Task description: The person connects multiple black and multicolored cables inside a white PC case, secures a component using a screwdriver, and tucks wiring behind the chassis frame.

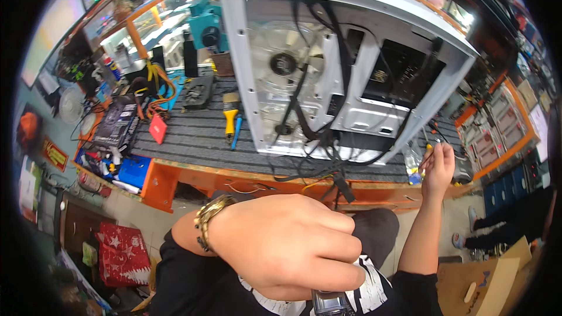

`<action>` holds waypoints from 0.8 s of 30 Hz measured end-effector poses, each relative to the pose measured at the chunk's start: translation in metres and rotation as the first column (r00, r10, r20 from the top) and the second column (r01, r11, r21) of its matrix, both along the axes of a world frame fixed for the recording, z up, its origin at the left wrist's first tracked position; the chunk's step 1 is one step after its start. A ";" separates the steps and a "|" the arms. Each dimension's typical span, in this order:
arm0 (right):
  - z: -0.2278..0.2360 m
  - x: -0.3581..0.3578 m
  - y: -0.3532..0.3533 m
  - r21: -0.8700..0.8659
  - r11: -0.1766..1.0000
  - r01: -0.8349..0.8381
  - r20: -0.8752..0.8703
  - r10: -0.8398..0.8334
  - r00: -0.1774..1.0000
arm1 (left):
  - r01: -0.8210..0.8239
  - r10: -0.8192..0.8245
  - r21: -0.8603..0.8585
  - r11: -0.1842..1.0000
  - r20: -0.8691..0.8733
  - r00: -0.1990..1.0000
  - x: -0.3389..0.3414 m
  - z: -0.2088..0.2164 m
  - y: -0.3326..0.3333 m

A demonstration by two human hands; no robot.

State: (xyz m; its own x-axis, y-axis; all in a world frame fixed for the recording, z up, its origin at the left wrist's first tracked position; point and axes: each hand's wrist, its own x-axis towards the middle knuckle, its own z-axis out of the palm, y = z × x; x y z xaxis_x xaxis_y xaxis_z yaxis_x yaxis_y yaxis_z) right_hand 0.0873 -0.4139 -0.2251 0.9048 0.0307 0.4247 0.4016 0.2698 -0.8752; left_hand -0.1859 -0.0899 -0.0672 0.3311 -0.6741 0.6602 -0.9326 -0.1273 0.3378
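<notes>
A white computer case (351,155) stands on the bench with its side off, showing black cables (342,52), a clear fan (284,64) and a black boxy part (395,73) inside. In front of me, close to the camera, my left hand (293,243) is closed, a gold watch on its wrist. A small dark object (333,303) shows under its fingers, too cut off to name. Beyond the case's right side, my right hand (439,167) is raised with its fingers pinched; what they hold, if anything, is unclear. A clear plastic bottle (413,161) stands beside it.
On the ribbed grey bench mat (199,140) lie a yellow-handled brush (230,114), a blue tool (236,133), a graphics card (198,92) and a red packet (158,129). Loose cables hang over the bench's front edge. A cardboard box (492,281) is at lower right.
</notes>
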 end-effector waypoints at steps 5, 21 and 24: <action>-0.047 0.004 0.025 0.024 0.996 -0.082 -0.122 0.084 0.989 | 0.150 -0.172 -0.176 0.973 -0.123 0.977 -0.014 0.000 0.015; -0.091 0.018 0.024 0.040 0.998 -0.051 -0.139 0.056 0.989 | 0.059 -0.075 -0.266 0.962 -0.050 0.996 -0.051 0.007 0.066; -0.094 0.019 0.024 0.012 0.999 -0.042 -0.139 0.043 0.989 | 0.020 -0.034 -0.271 0.962 -0.044 0.998 -0.059 0.003 0.076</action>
